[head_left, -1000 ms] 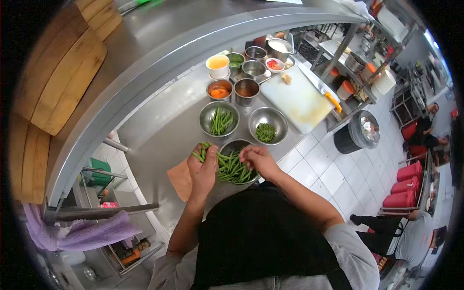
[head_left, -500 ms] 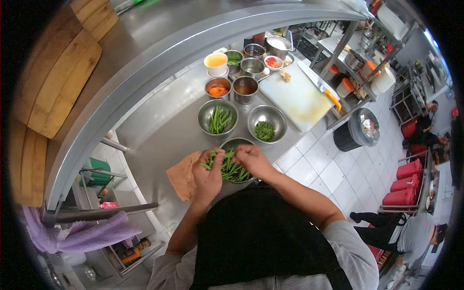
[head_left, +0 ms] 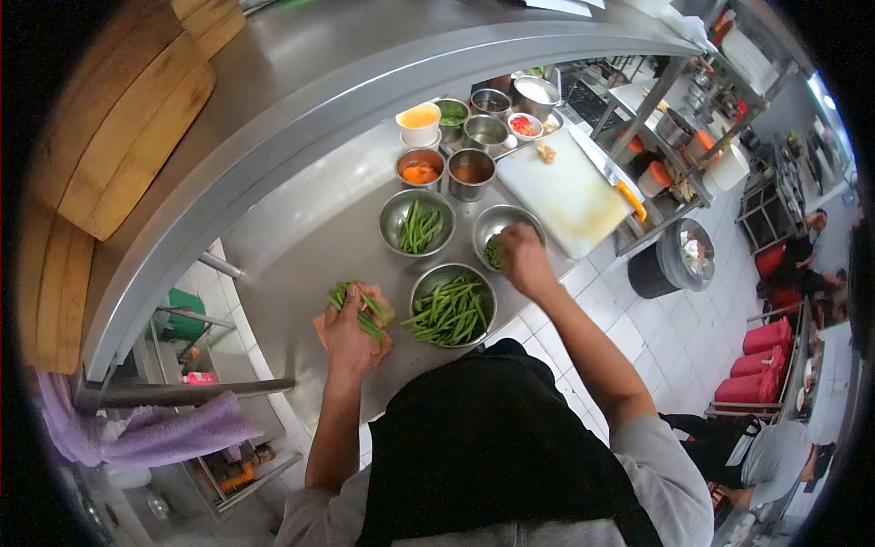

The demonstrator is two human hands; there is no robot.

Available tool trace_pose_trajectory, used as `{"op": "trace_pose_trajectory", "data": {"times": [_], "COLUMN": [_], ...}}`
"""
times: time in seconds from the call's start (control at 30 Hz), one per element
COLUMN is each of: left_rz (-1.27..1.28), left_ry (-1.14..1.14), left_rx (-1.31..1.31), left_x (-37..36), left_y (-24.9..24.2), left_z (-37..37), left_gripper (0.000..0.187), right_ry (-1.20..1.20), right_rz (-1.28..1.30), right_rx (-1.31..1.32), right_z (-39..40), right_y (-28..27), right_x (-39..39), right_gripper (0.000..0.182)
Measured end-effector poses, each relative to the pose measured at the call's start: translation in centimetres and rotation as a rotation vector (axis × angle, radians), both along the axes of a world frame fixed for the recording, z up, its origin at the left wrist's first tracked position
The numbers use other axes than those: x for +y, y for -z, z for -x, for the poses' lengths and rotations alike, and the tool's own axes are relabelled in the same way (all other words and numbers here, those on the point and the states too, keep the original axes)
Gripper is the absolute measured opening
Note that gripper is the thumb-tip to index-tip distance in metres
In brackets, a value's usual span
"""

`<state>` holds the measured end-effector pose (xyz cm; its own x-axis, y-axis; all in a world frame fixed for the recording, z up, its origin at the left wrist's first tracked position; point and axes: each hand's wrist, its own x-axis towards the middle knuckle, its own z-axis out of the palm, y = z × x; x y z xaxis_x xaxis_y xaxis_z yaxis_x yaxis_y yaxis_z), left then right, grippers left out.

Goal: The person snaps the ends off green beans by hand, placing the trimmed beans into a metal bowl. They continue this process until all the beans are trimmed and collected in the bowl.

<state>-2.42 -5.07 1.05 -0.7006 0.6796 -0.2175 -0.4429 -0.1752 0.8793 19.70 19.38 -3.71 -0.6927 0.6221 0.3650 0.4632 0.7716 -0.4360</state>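
My left hand [head_left: 346,337] is closed on a bunch of green beans [head_left: 372,323], to the left of the nearest bowl. Beside and beneath that hand shows a crumpled brown cloth or paper [head_left: 319,330]. The nearest metal bowl [head_left: 495,303] holds many whole green beans [head_left: 453,308]. My right hand [head_left: 523,260] is over another metal bowl [head_left: 497,213], its fingers curled down near small green pieces [head_left: 492,253]; whatever is between the fingertips is hidden. A third metal bowl [head_left: 389,208] contains more green beans [head_left: 420,228].
Behind the bowls stand several metal pots, a white tub of orange liquid [head_left: 419,124] and a small bowl of red pieces [head_left: 524,126]. A white cutting board [head_left: 570,196] carries a yellow-handled knife [head_left: 629,196]. A bin [head_left: 661,264] is on the floor at right; people are farther off.
My left hand has moved left, away from the nearest bowl, with green beans in it. My right hand has gone from that bowl up and right to the bowl of small green pieces.
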Motion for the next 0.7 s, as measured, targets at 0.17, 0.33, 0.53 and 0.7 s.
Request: {"op": "trace_pose_trajectory", "data": {"times": [0.17,0.33,0.53,0.7], "left_rz": [-0.251,-0.304,-0.080,0.141], "left_ry": [0.187,0.293,0.353,0.455], "left_rx": [-0.360,-0.398,-0.132,0.250], "left_x": [-0.2,0.3,1.2,3.0], "left_y": [1.3,2.3,2.2,0.2], "left_z": [0.0,0.7,-0.4,-2.9], "left_gripper": [0.016,0.016,0.020,0.024], "right_ry": [-0.529,-0.743,-0.598,-0.447], "right_rz": [0.130,0.036,0.257,0.949], "right_rx": [-0.040,-0.251,0.146,0.405], "right_z": [4.1,6.1,4.5,3.6], "right_y": [1.3,3.0,-1.0,-3.5], "right_x": [-5.9,-6.1,-5.3,-7.1], "right_gripper": [0.032,0.031,0.027,0.024]}}
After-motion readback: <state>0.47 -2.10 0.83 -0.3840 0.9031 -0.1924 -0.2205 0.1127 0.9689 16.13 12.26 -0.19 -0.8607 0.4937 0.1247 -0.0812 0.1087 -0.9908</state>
